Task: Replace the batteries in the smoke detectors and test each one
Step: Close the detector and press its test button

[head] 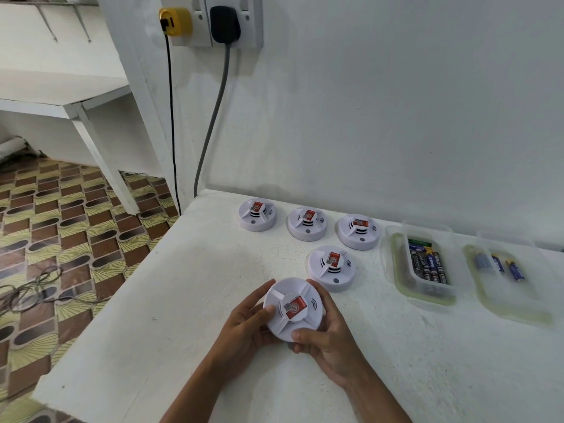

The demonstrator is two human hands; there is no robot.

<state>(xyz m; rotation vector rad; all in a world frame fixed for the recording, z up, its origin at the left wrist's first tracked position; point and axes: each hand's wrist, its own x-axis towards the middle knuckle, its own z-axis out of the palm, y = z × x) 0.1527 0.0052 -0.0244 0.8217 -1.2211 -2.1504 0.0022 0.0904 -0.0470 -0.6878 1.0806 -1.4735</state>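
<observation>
A round white smoke detector [300, 293] with a red sticker on its centre is held face up just above the white table [183, 300]. My left hand [244, 325] grips its left rim, thumb lying on top. My right hand [326, 337] grips its right and near rim, thumb on the front edge. Several more detectors stand behind: one close by [332, 268] and a row of three near the wall [257, 214] [307, 223] [359, 231]. A clear tub [393, 264] holds several dark batteries [428, 264]. A second clear tub [476, 285] holds three blue batteries [500, 264].
The table's left edge [128, 288] drops to a patterned floor with loose cables [33, 291]. A wall runs behind the table. Two cords hang from the wall sockets [213, 22] down past the table's back left corner. A white shelf [61, 105] stands at the left.
</observation>
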